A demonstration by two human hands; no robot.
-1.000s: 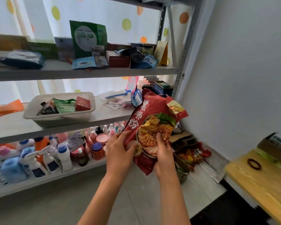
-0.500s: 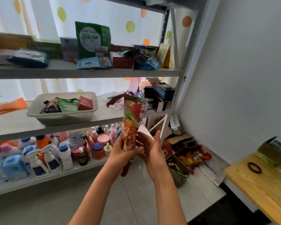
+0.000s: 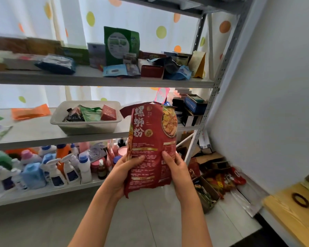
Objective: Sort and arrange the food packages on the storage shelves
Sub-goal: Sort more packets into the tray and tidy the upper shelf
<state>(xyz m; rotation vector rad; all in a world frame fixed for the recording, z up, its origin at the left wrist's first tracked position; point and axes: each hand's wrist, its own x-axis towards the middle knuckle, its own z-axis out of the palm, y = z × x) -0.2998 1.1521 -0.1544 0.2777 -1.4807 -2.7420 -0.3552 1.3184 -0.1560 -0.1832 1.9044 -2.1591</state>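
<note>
A red noodle package (image 3: 150, 143) with yellow characters stands upright in front of the grey storage shelves (image 3: 100, 81), its printed back side facing me. My left hand (image 3: 125, 173) grips its lower left edge, thumb across the front. My right hand (image 3: 177, 168) grips its lower right edge. The package hangs at the height of the middle shelf (image 3: 36, 132), just right of a white basket (image 3: 86, 125) that holds a green pouch, a red box and a dark packet.
The top shelf carries a tall green pouch (image 3: 121, 45), a red box (image 3: 152, 71) and blue bags. Spray bottles and jars (image 3: 61, 168) crowd the bottom shelf. Boxes and red packages (image 3: 219, 180) lie on the floor at the right. A yellow wooden table (image 3: 296, 216) stands lower right.
Both hands have turned the red package: one second ago its front picture faced me, half a second ago it was edge-on, now its back side faces me, upright.
</note>
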